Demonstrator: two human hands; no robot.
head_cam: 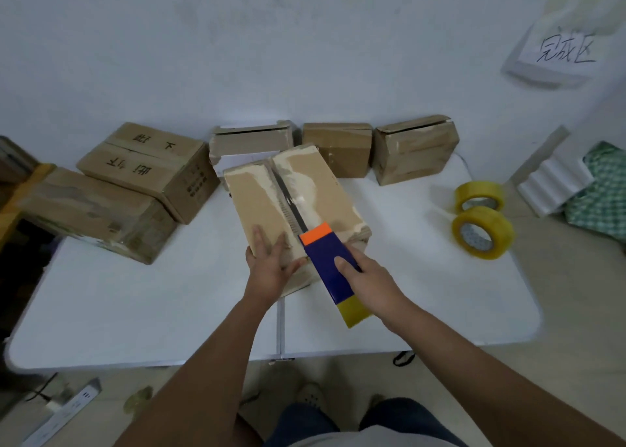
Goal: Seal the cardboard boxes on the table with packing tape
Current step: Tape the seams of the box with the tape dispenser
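- Spreading across most of the view, the white folding table point(118, 311) stands against a pale wall, with a handwritten paper sign point(562, 52) pinned up at the right.
- Lining the table's far edge are three small cardboard boxes point(338, 148), their top flaps not taped that I can see; two bigger boxes point(135, 182) sit stacked at the left.
- Directly ahead of the person lies the box being sealed point(294, 206), its long axis and centre seam point(288, 196) running away from the body, tilted a little to the left.
- Lying along that seam's near end is a blue tape dispenser point(328, 267), orange tip forward and yellow roll at the tail, pointed the same way as the seam; my judgement is that the coming stroke runs straight along this line, away from the body.
- Grasping the dispenser's body is the right hand point(369, 284), fingers wrapped round it; it is the working hand.
- Pressing flat on the near left flap is the left hand point(271, 260), fingers straight and thumb hooked over the box's near edge, steadying it.
- Two spare tape rolls point(481, 219) rest well off to the right.
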